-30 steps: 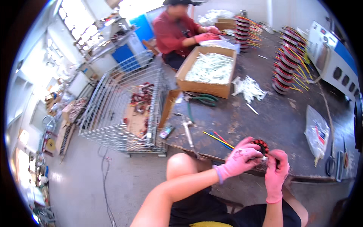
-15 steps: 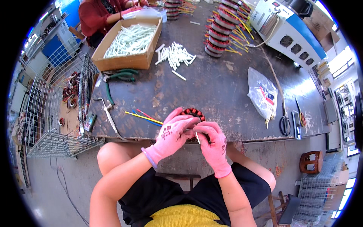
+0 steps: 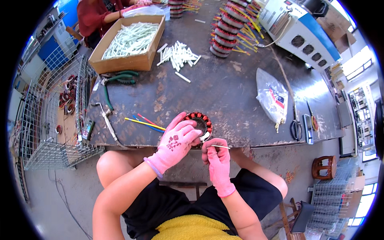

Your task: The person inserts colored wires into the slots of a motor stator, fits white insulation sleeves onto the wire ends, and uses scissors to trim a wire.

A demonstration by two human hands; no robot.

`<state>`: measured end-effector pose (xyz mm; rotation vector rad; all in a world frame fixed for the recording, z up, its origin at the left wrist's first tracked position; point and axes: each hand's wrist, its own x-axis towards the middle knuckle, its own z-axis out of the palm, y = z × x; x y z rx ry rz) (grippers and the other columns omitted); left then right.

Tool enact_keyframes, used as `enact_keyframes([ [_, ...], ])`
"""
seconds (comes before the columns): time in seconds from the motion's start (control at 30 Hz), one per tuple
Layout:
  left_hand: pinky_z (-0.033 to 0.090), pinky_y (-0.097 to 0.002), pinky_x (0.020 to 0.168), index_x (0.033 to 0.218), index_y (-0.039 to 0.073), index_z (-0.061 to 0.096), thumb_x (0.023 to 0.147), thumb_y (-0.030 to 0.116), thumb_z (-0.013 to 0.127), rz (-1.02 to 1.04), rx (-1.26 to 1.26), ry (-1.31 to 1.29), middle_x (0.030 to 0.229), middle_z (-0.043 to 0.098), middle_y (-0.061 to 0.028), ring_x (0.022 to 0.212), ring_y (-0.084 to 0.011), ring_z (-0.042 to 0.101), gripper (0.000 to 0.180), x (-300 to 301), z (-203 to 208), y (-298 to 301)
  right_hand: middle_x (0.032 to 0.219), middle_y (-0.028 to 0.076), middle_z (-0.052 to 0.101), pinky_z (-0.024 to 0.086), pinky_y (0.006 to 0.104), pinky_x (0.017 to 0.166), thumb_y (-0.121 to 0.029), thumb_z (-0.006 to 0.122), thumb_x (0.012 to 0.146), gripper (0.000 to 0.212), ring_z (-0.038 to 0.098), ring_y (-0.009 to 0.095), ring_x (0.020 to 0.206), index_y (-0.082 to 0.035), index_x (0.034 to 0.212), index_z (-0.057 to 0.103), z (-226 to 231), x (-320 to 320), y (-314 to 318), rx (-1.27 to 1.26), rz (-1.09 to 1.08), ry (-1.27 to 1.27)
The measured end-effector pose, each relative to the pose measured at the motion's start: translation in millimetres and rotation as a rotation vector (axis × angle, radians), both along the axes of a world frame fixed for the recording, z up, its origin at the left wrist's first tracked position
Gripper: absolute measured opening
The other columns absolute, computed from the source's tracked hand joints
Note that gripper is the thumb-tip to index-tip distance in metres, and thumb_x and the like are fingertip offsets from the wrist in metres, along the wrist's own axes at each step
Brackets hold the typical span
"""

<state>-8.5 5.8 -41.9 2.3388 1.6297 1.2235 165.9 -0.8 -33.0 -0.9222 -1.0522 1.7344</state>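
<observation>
At the table's near edge, my left hand (image 3: 176, 138) in a pink glove grips a motor stator (image 3: 207, 121), a dark ring with red-brown coil windings. Its fingers cover the ring's left and lower part. Yellow, blue and red lead wires (image 3: 143, 124) stick out to the left of this hand. A small white piece shows at the ring's lower inside edge. My right hand (image 3: 218, 164), also gloved in pink, is just right of and below the stator, apart from it. Between its thumb and fingers is a thin white tube (image 3: 223, 147), pointing right.
Beyond lie a pile of white tubes (image 3: 180, 56), a cardboard box (image 3: 132, 63) of more tubes, and green-handled pliers (image 3: 107, 96). A stack of stators (image 3: 226, 34), a plastic bag (image 3: 272, 96) and scissors (image 3: 296, 130) are to the right. A person in red sits at far left.
My right hand has moved down, away from the stator, and the tube in it has swung from steep to nearly level. More of the stator's ring and open middle shows.
</observation>
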Motion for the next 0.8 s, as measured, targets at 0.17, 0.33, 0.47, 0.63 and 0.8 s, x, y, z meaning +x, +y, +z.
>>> enact_keyframes([
  [0.17, 0.038, -0.0498, 0.113, 0.093, 0.010, 0.064, 0.073, 0.015, 0.074, -0.042, 0.025, 0.100, 0.092, 0.066, -0.0065, 0.107, -0.0236, 0.062, 0.023, -7.5, 1.9, 3.1, 0.083, -0.002, 0.055, 0.032, 0.0171, 0.053, -0.006, 0.049, 0.100, 0.008, 0.043, 0.002, 0.061, -0.009, 0.105, 0.055, 34.0, -19.4, 45.8, 0.109, 0.130, -0.101],
  [0.33, 0.035, -0.0518, 0.115, 0.092, 0.008, 0.063, 0.071, 0.011, 0.072, -0.088, -0.046, 0.125, 0.092, 0.066, -0.0053, 0.103, -0.0231, 0.063, 0.022, -12.0, 5.3, 0.9, 0.080, -0.003, 0.051, 0.033, 0.0191, 0.055, -0.003, 0.047, 0.098, 0.008, 0.040, 0.002, 0.062, -0.007, 0.100, 0.054, 45.8, -27.4, 68.8, 0.072, 0.332, -0.314],
  [0.47, 0.034, -0.0533, 0.115, 0.091, 0.007, 0.062, 0.069, 0.010, 0.072, -0.101, -0.047, 0.114, 0.092, 0.065, -0.0064, 0.102, -0.0249, 0.062, 0.024, -9.6, 8.4, -0.4, 0.082, -0.002, 0.052, 0.035, 0.0204, 0.057, -0.005, 0.049, 0.097, 0.006, 0.041, 0.003, 0.066, -0.005, 0.100, 0.054, 46.4, -31.1, 78.8, 0.168, 0.390, -0.431],
  [0.63, 0.034, -0.0537, 0.114, 0.091, 0.006, 0.062, 0.067, 0.011, 0.074, -0.134, 0.004, 0.156, 0.095, 0.065, -0.0070, 0.102, -0.0275, 0.062, 0.027, 0.4, 9.0, 10.0, 0.089, 0.001, 0.060, 0.044, 0.0217, 0.065, -0.009, 0.052, 0.097, 0.011, 0.053, 0.005, 0.074, -0.005, 0.106, 0.056, 17.9, -23.7, 90.0, 0.303, 0.292, -0.397],
  [0.8, 0.032, -0.0555, 0.114, 0.102, 0.005, 0.065, 0.076, 0.004, 0.064, -0.076, -0.044, 0.110, 0.097, 0.065, -0.0119, 0.105, -0.0300, 0.061, 0.026, -3.7, 14.4, 5.7, 0.095, 0.001, 0.063, 0.047, 0.0220, 0.065, -0.015, 0.051, 0.100, 0.015, 0.058, 0.006, 0.078, -0.007, 0.111, 0.058, 21.4, -17.9, 92.8, 0.045, 0.315, -0.026],
])
